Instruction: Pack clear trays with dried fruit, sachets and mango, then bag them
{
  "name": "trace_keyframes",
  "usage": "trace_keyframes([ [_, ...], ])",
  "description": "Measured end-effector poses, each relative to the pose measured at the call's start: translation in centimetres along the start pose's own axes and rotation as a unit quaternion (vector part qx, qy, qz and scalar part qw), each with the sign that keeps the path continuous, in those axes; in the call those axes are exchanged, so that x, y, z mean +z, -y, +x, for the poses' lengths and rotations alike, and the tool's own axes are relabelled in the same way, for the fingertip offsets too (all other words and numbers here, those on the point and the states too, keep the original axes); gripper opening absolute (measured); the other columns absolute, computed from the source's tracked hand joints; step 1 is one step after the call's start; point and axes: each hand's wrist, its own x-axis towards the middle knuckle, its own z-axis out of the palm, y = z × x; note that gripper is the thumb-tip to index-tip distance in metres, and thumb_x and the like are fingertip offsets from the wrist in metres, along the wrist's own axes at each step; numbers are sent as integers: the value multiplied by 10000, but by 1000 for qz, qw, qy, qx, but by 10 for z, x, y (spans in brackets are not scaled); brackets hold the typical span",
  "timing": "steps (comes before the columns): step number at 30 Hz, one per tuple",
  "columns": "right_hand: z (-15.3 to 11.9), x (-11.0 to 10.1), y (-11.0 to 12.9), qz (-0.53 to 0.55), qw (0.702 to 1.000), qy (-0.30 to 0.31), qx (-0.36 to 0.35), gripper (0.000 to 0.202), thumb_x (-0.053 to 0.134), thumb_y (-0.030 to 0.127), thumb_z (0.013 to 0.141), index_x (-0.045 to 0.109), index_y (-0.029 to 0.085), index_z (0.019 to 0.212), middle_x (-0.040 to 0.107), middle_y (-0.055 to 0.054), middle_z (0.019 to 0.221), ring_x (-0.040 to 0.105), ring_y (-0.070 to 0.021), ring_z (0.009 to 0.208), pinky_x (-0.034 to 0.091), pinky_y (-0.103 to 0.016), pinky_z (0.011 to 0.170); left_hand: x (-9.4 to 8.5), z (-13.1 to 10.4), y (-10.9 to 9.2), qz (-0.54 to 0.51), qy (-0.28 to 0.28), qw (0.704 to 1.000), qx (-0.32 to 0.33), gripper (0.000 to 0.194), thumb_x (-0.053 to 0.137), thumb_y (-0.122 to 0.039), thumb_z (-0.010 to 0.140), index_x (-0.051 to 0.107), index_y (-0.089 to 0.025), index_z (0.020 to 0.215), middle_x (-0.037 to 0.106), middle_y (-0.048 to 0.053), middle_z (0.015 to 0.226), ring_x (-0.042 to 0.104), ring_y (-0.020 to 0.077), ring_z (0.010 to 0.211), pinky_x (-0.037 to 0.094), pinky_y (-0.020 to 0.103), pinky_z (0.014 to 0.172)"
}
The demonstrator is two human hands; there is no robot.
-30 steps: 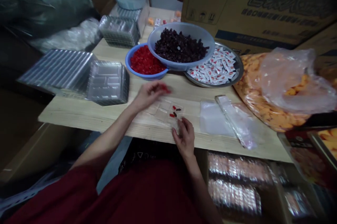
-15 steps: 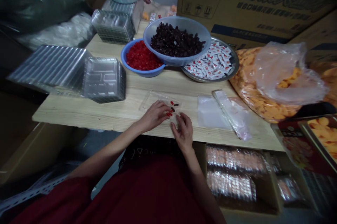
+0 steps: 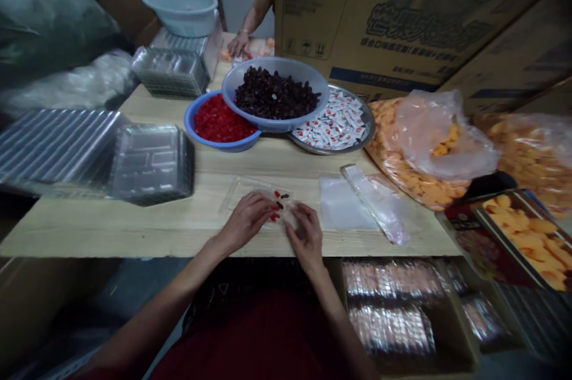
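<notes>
A clear plastic tray [image 3: 233, 192] lies on the wooden table, with a few red pieces [image 3: 277, 194] and dark pieces [image 3: 285, 196] at its right part. Over the tray, my left hand [image 3: 248, 218] has its fingers bent and pressed together beside red pieces; what its fingertips hold is too small to make out. My right hand [image 3: 306, 235] rests at the tray's right end, thumb apart from the curved fingers, with nothing plainly held. Behind are a blue bowl of red pieces [image 3: 223, 121], a bowl of dark pieces [image 3: 274, 94] and a metal bowl of small white packets [image 3: 335, 121].
Clear tray stacks [image 3: 152, 159] stand at the left. Flat clear bags [image 3: 346, 204] lie right of my hands, near a large bag of orange pieces [image 3: 415, 177]. Cartons [image 3: 402, 28] rise behind. Another person's hand [image 3: 239, 44] works at the far end.
The view has shifted, so the table sits lower and further left. My hands stay at the tray, the right one slightly more curled. The other person's hand has come down onto the items there.
</notes>
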Motion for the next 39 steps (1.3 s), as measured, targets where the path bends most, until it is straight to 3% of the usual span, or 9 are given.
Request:
trace_keyframes([
  [5,132,-60,-20,-93,989,-113,-35,304,613,296,956,693,199,1233,632,-134,1257,586,-269,1229,491,-475,1064,-12,-13,-2,-44,-98,990,-86,180,572,-330,973,727,-295,1058,733,43,1007,690,238,973,552,384,857],
  [7,196,-76,-35,-161,987,-18,0,316,632,189,907,714,157,1210,663,-145,1237,574,-292,1242,452,-479,1093,-14,-20,-4,-57,-107,987,-109,176,580,-330,961,733,-308,1045,742,37,1016,702,247,977,564,397,865],
  [9,249,-79,-50,-206,956,166,126,304,669,37,785,774,148,1048,726,-111,1092,623,-281,1159,472,-418,1049,-14,-28,-7,-73,-116,982,-129,176,583,-333,952,735,-332,1042,746,27,1018,708,254,982,577,411,882],
  [13,303,-58,-70,-192,917,275,215,311,700,-113,570,757,176,670,681,17,622,677,-188,751,535,-302,822,-12,-43,-7,-84,-132,974,-163,156,595,-351,944,736,-342,1011,745,14,977,717,250,934,599,406,854],
  [18,300,-39,-83,-162,933,220,236,268,720,-105,534,692,157,581,634,20,582,672,-184,770,531,-300,861,-7,-55,2,-87,-133,970,-185,159,595,-358,951,730,-340,1033,753,9,1009,719,243,954,588,391,823],
  [23,289,-52,-92,-71,960,88,256,95,768,116,695,675,131,683,609,7,615,665,-178,672,587,-331,746,-10,-52,1,-99,-138,969,-180,164,601,-359,946,735,-317,1029,755,18,1017,714,244,975,568,396,886],
  [30,272,-73,-73,91,964,-52,246,253,753,294,792,564,190,660,533,48,629,628,-122,641,641,-285,680,-13,-28,-2,-115,-182,959,-182,163,633,-387,925,741,-295,1003,761,20,973,701,238,926,559,383,868],
  [36,187,-41,-14,407,877,5,256,293,889,371,680,699,210,833,699,22,828,685,-127,769,658,-304,804,-6,20,-32,-208,-210,946,-136,352,698,-387,893,670,-276,1226,708,54,1159,680,179,887,563,320,816],
  [39,137,-5,13,475,821,67,309,333,906,398,658,738,210,875,734,10,845,715,-148,803,652,-324,835,-3,37,-31,-269,-174,938,-134,317,715,-391,880,690,-242,1159,728,35,973,679,157,769,556,279,697],
])
